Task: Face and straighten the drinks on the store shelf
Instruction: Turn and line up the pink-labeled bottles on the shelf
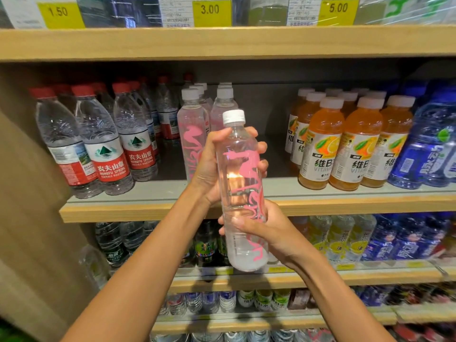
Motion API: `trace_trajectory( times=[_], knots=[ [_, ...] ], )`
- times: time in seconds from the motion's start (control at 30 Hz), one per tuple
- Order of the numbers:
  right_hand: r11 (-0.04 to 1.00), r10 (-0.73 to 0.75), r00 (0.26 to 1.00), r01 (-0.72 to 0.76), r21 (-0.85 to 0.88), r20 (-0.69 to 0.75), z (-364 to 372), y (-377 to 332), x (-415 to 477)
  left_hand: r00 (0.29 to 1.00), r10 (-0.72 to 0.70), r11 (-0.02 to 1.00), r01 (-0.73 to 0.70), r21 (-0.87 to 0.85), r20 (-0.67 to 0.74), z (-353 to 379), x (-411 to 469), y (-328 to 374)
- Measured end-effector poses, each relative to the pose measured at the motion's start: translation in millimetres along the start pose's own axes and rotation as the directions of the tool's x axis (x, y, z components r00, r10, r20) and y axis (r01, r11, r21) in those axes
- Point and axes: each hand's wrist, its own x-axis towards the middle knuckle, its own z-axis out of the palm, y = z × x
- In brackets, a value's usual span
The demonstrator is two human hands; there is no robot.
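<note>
Both hands are clamped on one clear bottle with pink lettering (243, 193), held upright with a slight tilt in the air, nearer than the middle shelf (148, 208) and not resting on it. The left hand (209, 164) wraps the upper body just below the white cap (233, 117), and its fingertips (261, 156) show round the bottle's right side. The right hand (269, 230) grips the lower half, thumb across the front. The two hands sit one above the other and do not touch.

Far behind the held bottle, the middle shelf has an open gap. To its left stand rows of matching pink-lettered bottles (192, 134), white caps lined up towards the back. Further left is a cluster of red-capped water bottles (106, 144); the leftmost one has its label turned to the side. Right of the gap stand orange vitamin drinks (345, 144) in tight rows with labels facing near, and blue bottles (424, 144) fill the far right end.

The held bottle and both forearms cover part of the lower shelf (246, 280), where dark green-labelled bottles (207, 245), pale yellow-labelled bottles (340, 240) and more blue ones stand. On the shelf above, yellow price tags (209, 9) read 1.50, 3.00 and 5.00.
</note>
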Motion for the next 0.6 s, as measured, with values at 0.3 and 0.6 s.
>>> trace_trajectory(
  times=[0.3,0.6],
  knots=[
    [0.938,-0.19,0.944,0.094,-0.333,-0.27,-8.2,3.0,1.5,0.947,0.106,0.853,0.07,0.518,-0.302,-14.1,-2.5,-0.1],
    [0.817,-0.466,0.75,0.161,-0.554,-0.469,-59.8,-10.7,34.5,0.917,0.385,-0.393,0.061,0.918,0.104,-67.9,-30.4,-57.6]
  ],
)
